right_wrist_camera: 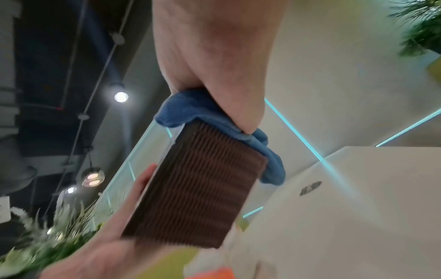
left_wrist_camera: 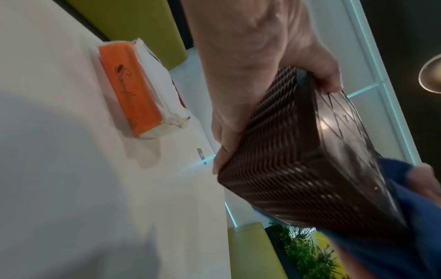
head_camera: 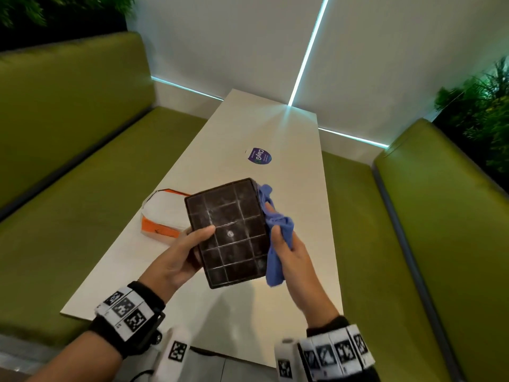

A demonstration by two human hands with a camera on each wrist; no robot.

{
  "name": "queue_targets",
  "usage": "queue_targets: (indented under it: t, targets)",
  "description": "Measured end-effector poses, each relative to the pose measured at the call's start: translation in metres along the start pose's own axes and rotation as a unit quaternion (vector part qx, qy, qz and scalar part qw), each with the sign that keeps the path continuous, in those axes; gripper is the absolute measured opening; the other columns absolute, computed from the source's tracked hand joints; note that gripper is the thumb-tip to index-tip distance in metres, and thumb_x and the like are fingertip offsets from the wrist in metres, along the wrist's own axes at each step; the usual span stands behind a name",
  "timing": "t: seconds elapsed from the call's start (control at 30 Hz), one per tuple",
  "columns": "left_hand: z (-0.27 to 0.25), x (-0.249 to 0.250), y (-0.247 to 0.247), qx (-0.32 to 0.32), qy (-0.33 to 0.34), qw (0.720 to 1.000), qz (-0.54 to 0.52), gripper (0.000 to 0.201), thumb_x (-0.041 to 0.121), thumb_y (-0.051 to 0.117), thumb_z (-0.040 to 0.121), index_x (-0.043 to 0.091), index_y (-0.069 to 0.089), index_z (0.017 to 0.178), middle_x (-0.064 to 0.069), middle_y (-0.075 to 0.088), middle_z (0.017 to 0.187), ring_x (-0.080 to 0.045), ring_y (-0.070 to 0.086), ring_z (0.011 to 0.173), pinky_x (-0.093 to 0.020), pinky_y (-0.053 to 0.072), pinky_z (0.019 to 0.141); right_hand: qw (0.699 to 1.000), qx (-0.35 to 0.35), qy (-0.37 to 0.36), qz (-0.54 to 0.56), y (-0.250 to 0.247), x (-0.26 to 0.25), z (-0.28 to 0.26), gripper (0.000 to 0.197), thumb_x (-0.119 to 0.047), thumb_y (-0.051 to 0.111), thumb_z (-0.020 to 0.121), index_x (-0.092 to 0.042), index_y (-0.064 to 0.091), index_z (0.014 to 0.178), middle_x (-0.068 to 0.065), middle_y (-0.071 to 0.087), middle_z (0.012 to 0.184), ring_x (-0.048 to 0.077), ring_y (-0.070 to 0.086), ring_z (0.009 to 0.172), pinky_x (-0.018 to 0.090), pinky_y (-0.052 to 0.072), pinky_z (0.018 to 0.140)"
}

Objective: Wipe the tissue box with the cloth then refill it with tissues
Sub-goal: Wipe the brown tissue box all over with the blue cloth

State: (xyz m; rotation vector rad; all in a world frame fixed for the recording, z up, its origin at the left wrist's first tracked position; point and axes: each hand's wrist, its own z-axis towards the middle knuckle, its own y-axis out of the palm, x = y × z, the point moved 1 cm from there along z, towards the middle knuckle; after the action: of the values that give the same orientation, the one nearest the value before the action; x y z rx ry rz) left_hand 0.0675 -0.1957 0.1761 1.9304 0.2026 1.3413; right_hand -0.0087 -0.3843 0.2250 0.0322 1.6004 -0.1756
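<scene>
A dark brown woven tissue box [head_camera: 228, 232] is held above the table with its gridded underside facing me. My left hand [head_camera: 181, 255] grips its left edge, thumb across the underside; the ribbed side wall of the box [left_wrist_camera: 281, 166] fills the left wrist view. My right hand [head_camera: 286, 249] holds a blue cloth [head_camera: 275, 230] bunched against the box's right side. The right wrist view has the cloth [right_wrist_camera: 214, 117] pressed on the box [right_wrist_camera: 198, 190]. An orange and white tissue pack [head_camera: 162, 213] lies on the table behind the box, also seen as the pack [left_wrist_camera: 140, 88].
The narrow white table [head_camera: 248, 128] runs away from me to a white wall, with a round purple sticker [head_camera: 259, 155] on it. Green padded benches [head_camera: 82, 188] flank both sides. Plants [head_camera: 484, 111] stand behind the right bench.
</scene>
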Motion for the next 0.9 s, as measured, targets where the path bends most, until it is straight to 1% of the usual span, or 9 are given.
queue_targets:
  t: [0.1,0.2,0.3,0.4,0.47,0.57,0.7,0.8,0.9]
  targets:
    - [0.0,0.006,-0.009,0.007,-0.019,1.0,0.014,0.079,0.036,0.1,0.023,0.015,0.078,0.096,-0.011,0.077,0.098,-0.024,0.075,0.085,-0.034,0.062,0.067,1.0,-0.022,0.003,0.004,0.003,0.014,-0.025,0.068,-0.082,0.054,0.066,-0.043,0.055,0.122,-0.011,0.067,0.123,0.007,0.062,0.113,0.015,0.048,0.091]
    - [0.0,-0.001,-0.007,-0.032,-0.081,0.986,0.144,0.098,0.041,0.098,0.038,0.011,0.061,0.124,-0.015,0.071,0.115,-0.03,0.07,0.104,-0.043,0.057,0.09,1.0,-0.001,-0.003,0.019,-0.001,0.016,-0.016,0.068,-0.083,0.051,0.066,-0.047,0.05,0.123,-0.02,0.056,0.133,-0.01,0.056,0.113,0.018,0.044,0.1]
    - [-0.004,-0.015,0.001,-0.062,-0.112,0.976,0.174,0.088,0.037,0.096,0.046,0.013,0.06,0.123,-0.016,0.069,0.12,-0.034,0.066,0.111,-0.049,0.052,0.097,0.998,0.03,-0.023,0.04,-0.009,-0.001,0.003,0.075,-0.092,0.052,0.052,-0.057,0.046,0.118,-0.039,0.051,0.121,-0.021,0.047,0.111,0.01,0.039,0.096]
    - [-0.001,-0.014,0.009,-0.021,-0.067,0.994,0.09,0.086,0.034,0.097,0.042,0.009,0.064,0.118,-0.018,0.071,0.114,-0.03,0.071,0.1,-0.039,0.06,0.084,0.999,0.021,-0.032,0.035,-0.008,-0.002,0.0,0.079,-0.088,0.051,0.06,-0.051,0.045,0.128,-0.028,0.057,0.124,-0.011,0.054,0.113,0.011,0.045,0.095]
    - [0.005,-0.005,0.012,0.025,-0.026,0.999,0.037,0.068,0.031,0.09,0.056,0.008,0.067,0.116,-0.016,0.073,0.11,-0.026,0.073,0.094,-0.038,0.061,0.081,0.999,0.023,-0.016,0.023,-0.001,0.011,-0.013,0.074,-0.08,0.049,0.07,-0.043,0.043,0.135,-0.015,0.057,0.129,0.004,0.055,0.119,0.017,0.047,0.096]
    - [0.012,0.002,0.013,0.08,-0.005,0.997,0.008,0.042,0.024,0.07,0.077,0.012,0.067,0.117,-0.013,0.072,0.115,-0.025,0.073,0.096,-0.04,0.06,0.084,0.998,0.041,-0.02,0.032,0.008,0.036,-0.022,0.075,-0.068,0.052,0.076,-0.046,0.027,0.143,-0.019,0.035,0.15,0.002,0.036,0.138,0.021,0.035,0.11]
    - [0.01,-0.015,0.029,0.114,-0.003,0.993,-0.001,0.053,0.026,0.07,0.08,0.013,0.058,0.13,-0.012,0.071,0.116,-0.026,0.071,0.098,-0.04,0.06,0.072,0.98,0.105,-0.007,0.169,0.011,0.045,-0.006,0.094,-0.069,0.069,0.067,-0.051,0.02,0.146,-0.01,0.039,0.151,0.014,0.045,0.135,0.046,0.038,0.112]
    - [0.005,-0.029,0.043,0.102,-0.01,0.995,-0.02,0.037,0.029,0.064,0.088,0.022,0.062,0.124,-0.01,0.072,0.116,-0.031,0.068,0.106,-0.051,0.057,0.085,0.966,0.094,0.015,0.242,0.011,0.043,0.002,0.063,-0.059,0.056,0.086,-0.046,0.031,0.142,0.0,0.055,0.14,0.021,0.054,0.127,0.053,0.041,0.107]
    - [0.008,-0.039,0.045,0.092,-0.033,0.995,-0.009,0.046,0.032,0.066,0.085,0.02,0.057,0.128,-0.012,0.068,0.123,-0.034,0.063,0.114,-0.058,0.049,0.097,0.959,0.073,0.052,0.268,0.006,0.048,0.002,0.045,-0.046,0.046,0.097,-0.041,0.036,0.141,0.004,0.058,0.137,0.025,0.056,0.126,0.056,0.043,0.104]
